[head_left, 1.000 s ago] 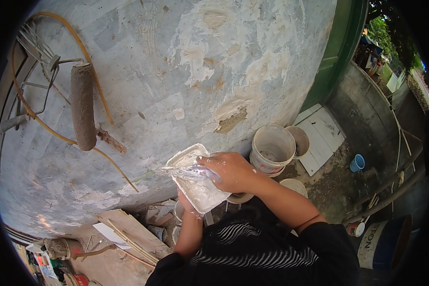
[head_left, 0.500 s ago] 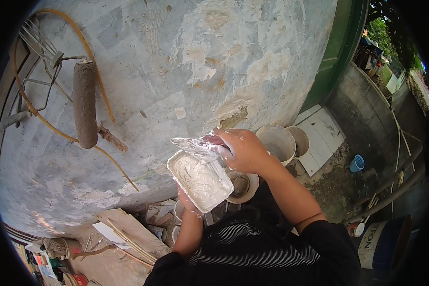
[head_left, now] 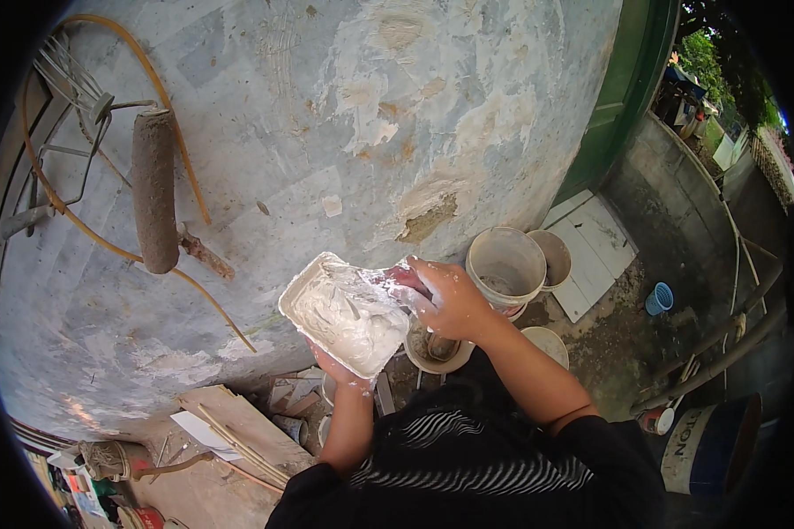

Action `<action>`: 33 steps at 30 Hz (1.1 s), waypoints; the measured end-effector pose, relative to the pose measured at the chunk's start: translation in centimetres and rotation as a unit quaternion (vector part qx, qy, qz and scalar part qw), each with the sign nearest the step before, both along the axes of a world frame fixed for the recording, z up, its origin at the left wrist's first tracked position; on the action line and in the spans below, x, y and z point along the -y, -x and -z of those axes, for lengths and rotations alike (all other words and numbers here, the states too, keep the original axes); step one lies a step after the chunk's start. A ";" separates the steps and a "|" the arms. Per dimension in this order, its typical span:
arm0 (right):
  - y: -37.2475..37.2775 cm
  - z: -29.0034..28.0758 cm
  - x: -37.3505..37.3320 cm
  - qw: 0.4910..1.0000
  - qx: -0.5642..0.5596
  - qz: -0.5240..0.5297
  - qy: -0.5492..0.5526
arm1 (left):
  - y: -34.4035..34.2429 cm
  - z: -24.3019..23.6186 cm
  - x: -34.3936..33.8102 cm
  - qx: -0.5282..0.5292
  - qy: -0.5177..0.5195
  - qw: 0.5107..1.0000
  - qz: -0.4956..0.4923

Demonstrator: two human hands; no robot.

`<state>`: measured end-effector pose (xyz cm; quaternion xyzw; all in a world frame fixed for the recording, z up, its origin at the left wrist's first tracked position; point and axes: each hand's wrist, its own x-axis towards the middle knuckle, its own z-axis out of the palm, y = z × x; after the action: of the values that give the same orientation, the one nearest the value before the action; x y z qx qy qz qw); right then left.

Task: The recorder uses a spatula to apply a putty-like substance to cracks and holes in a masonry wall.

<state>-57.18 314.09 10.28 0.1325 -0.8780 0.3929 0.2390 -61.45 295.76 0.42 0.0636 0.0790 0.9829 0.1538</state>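
Observation:
My left hand [head_left: 342,368] grips a white rectangular tub [head_left: 301,278] from below and holds it tilted in front of the wall. Inside the tub lies thick whitish putty [head_left: 331,319]. Closed around the reddish handle of a putty knife [head_left: 406,280] is my right hand [head_left: 450,298], its fingers smeared with white. The blade is coated in putty and lies over the right part of the tub, touching the putty, so its edge is hidden. Beyond both hands stands a grey, patchy wall [head_left: 265,176] with a rough hollow [head_left: 430,218].
A paint roller [head_left: 154,194] and a yellow hose [head_left: 137,44] hang at the left. Several buckets [head_left: 505,264] stand on the ground right of my hands. Boards and sticks [head_left: 243,432] lie at lower left; a blue plastic basket [head_left: 660,300] and a drum [head_left: 710,445] are at right.
The tub has moved up and left a little and turned. The knife blade, earlier raised over the tub's far edge, is now down against the putty.

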 end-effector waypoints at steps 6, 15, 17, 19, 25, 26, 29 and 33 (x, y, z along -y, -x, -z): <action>-1.1 0.8 0.0 0.998 0.041 0.024 -0.047 | 0.0 -1.6 0.3 -0.055 -0.072 0.995 -0.033; -1.0 0.9 -0.9 0.999 0.023 -0.027 -0.017 | -0.6 -1.8 -0.8 -0.016 0.014 0.998 -0.053; -1.5 -0.1 -0.9 1.000 0.018 -0.014 -0.015 | -0.6 -1.9 -0.9 -0.021 0.009 0.999 -0.044; -1.5 -0.1 -1.0 1.000 0.013 0.001 -0.012 | -0.6 -1.8 -0.9 -0.026 0.004 0.999 -0.035; -1.8 0.3 -1.1 0.995 0.062 -0.056 0.047 | -0.6 -2.1 -0.7 -0.030 0.087 0.995 -0.046; -1.9 1.1 -0.9 0.996 0.055 -0.052 0.052 | -0.7 -2.3 -0.6 -0.039 0.033 0.998 -0.021; -2.2 1.1 -0.4 0.996 0.050 -0.057 0.054 | -0.7 -2.3 -0.4 -0.044 -0.063 0.997 0.006; -2.1 0.7 0.0 0.991 0.071 -0.084 0.080 | -0.7 -2.6 -0.6 -0.058 -0.099 0.993 0.002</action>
<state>-55.06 314.13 9.54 0.1581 -0.8445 0.4887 0.1516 -60.73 296.33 3.02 0.1355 -0.0102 0.9803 0.1436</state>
